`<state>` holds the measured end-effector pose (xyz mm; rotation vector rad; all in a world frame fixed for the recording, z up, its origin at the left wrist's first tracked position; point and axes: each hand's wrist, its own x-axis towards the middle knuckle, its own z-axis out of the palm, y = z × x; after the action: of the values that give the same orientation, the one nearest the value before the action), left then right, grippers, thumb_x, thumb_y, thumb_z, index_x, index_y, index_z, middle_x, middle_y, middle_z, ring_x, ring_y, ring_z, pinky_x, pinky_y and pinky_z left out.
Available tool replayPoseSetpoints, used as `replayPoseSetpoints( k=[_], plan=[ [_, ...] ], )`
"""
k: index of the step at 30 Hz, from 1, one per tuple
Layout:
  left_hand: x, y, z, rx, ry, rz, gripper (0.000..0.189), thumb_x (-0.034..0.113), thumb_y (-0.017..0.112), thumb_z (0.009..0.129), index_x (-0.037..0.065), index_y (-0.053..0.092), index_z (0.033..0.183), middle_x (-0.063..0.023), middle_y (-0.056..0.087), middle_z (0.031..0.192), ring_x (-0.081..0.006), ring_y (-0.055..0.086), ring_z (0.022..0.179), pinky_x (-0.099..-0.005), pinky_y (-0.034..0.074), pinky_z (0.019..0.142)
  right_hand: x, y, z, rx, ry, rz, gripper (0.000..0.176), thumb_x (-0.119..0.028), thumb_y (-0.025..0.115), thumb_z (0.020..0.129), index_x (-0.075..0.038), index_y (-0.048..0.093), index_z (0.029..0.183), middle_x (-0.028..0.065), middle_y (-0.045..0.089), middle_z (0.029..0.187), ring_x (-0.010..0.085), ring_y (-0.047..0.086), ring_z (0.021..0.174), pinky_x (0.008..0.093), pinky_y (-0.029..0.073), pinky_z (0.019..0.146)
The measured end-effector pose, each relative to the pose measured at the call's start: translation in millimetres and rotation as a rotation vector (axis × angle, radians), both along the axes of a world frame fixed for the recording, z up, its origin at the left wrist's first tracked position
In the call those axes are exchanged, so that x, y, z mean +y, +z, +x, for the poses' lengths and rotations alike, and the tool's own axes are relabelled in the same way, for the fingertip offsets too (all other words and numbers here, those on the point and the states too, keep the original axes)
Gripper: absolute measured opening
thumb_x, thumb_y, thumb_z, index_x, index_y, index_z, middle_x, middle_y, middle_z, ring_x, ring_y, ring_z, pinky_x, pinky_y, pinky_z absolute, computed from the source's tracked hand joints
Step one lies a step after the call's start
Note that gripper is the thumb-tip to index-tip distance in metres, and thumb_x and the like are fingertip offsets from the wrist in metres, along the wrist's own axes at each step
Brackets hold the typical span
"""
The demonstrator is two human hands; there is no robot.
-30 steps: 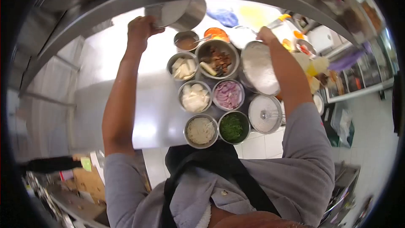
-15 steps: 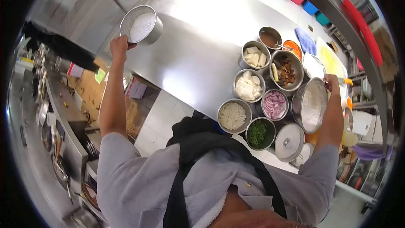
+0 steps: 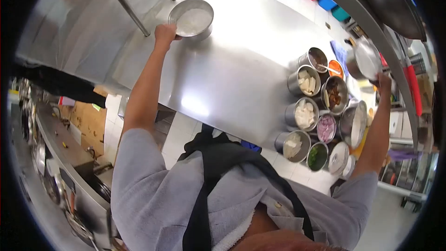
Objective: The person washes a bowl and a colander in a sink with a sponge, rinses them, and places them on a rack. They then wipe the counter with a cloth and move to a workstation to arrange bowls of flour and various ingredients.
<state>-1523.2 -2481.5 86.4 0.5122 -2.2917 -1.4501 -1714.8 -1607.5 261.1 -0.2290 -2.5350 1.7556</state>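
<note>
My left hand grips the rim of a round steel container with white contents, at the far left of the steel table. On the right, my right hand is closed on a steel pot whose inside looks white, tilted above the far end of the food containers. Near that arm sits a wide steel bowl with pale contents. Beside it are steel containers of sliced purple onion, brown mushroom-like pieces and chopped greens.
More containers hold white blocks, white pieces, pale shreds and brown liquid with a spoon. A shelf edge with a red-handled tool runs along the right. Metal posts stand at the left.
My left hand has moved right and farther over the table with its container. My right hand has risen away from the wide bowl, now holding up a pot. The view has shifted.
</note>
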Motion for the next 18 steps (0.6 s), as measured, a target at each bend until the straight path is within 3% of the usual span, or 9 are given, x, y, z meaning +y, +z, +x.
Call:
replayPoseSetpoints(
  k=[1, 4, 7, 8, 9, 11, 13, 16, 18],
  plan=[
    [8, 12, -12, -0.029, 0.01, 0.151, 0.026, 0.011, 0.052, 0.077, -0.014, 0.055, 0.076, -0.0188, 0.06, 0.077, -0.0271, 0.064, 0.059, -0.0362, 0.058, 0.049, -63, 19, 23, -0.053, 0.044, -0.06, 0.021, -0.015, 0.07, 0.075, -0.002, 0.056, 0.084, 0.0102, 0.06, 0.079, 0.024, 0.062, 0.066, 0.0378, 0.055, 0.056],
    [10, 29, -36, -0.162, 0.102, 0.221, 0.025, 0.012, 0.054, 0.076, -0.014, 0.055, 0.077, -0.0193, 0.06, 0.077, -0.0265, 0.064, 0.058, -0.036, 0.057, 0.048, -173, 3, 28, -0.097, 0.21, -0.179, 0.02, -0.016, 0.068, 0.075, -0.004, 0.058, 0.088, 0.0095, 0.061, 0.083, 0.0238, 0.063, 0.074, 0.0373, 0.056, 0.059],
    [-3, 20, -44, -0.201, 0.032, 0.273, 0.025, 0.011, 0.055, 0.077, -0.013, 0.054, 0.081, -0.0182, 0.061, 0.078, -0.0264, 0.064, 0.058, -0.0351, 0.057, 0.05, -248, -74, 16, -0.092, 0.402, -0.371, 0.021, -0.017, 0.067, 0.076, -0.005, 0.06, 0.093, 0.0087, 0.061, 0.088, 0.0236, 0.064, 0.083, 0.0369, 0.057, 0.062],
    [-2, 20, -46, -0.206, -0.017, 0.314, 0.025, 0.012, 0.055, 0.077, -0.013, 0.054, 0.082, -0.018, 0.061, 0.078, -0.0266, 0.065, 0.059, -0.035, 0.058, 0.05, -317, -45, 60, -0.333, 0.274, -0.338, 0.018, -0.013, 0.066, 0.076, -0.004, 0.061, 0.09, 0.009, 0.06, 0.086, 0.0254, 0.064, 0.08, 0.038, 0.057, 0.061],
    [-6, 21, -48, -0.257, -0.052, 0.29, 0.028, 0.014, 0.057, 0.078, -0.013, 0.054, 0.085, -0.0179, 0.061, 0.08, -0.0254, 0.064, 0.06, -0.0343, 0.057, 0.051, -323, -108, 46, -0.078, 0.351, -0.454, 0.019, -0.012, 0.067, 0.072, -0.002, 0.061, 0.088, 0.0115, 0.059, 0.085, 0.0288, 0.064, 0.076, 0.0366, 0.056, 0.059],
    [-7, 24, -50, -0.294, -0.072, 0.216, 0.03, 0.017, 0.06, 0.079, -0.011, 0.054, 0.088, -0.0181, 0.061, 0.082, -0.0245, 0.064, 0.064, -0.0338, 0.056, 0.053, -384, -108, 81, -0.209, 0.266, -0.512, 0.018, -0.005, 0.067, 0.067, 0.005, 0.058, 0.079, 0.0165, 0.057, 0.081, 0.033, 0.064, 0.072, 0.0418, 0.059, 0.062],
    [-10, 21, -38, -0.271, -0.015, 0.131, 0.031, 0.018, 0.061, 0.078, -0.01, 0.056, 0.091, -0.0186, 0.062, 0.083, -0.0249, 0.064, 0.069, -0.0342, 0.055, 0.058, -424, -133, 84, -0.306, 0.056, -0.353, 0.014, 0.0, 0.06, 0.069, 0.011, 0.055, 0.077, 0.0191, 0.057, 0.082, 0.0364, 0.064, 0.071, 0.0485, 0.06, 0.056],
    [9, 21, -15, 0.192, 0.062, -0.548, 0.03, 0.021, 0.063, 0.08, -0.005, 0.057, 0.095, -0.0166, 0.061, 0.094, -0.024, 0.06, 0.089, -0.0358, 0.05, 0.078, -454, -151, 97, -0.27, -0.097, -0.296, 0.017, 0.001, 0.057, 0.07, 0.013, 0.053, 0.081, 0.0225, 0.058, 0.083, 0.0346, 0.064, 0.072, 0.044, 0.061, 0.056],
    [41, 28, -6, 0.232, -0.052, -0.344, 0.03, 0.021, 0.062, 0.081, -0.004, 0.057, 0.098, -0.0157, 0.06, 0.1, -0.0229, 0.057, 0.097, -0.0351, 0.046, 0.085, -459, -154, 94, -0.3, -0.058, -0.294, 0.02, -0.001, 0.058, 0.072, 0.012, 0.055, 0.086, 0.0192, 0.057, 0.088, 0.0337, 0.063, 0.077, 0.0438, 0.061, 0.062]
  ],
)
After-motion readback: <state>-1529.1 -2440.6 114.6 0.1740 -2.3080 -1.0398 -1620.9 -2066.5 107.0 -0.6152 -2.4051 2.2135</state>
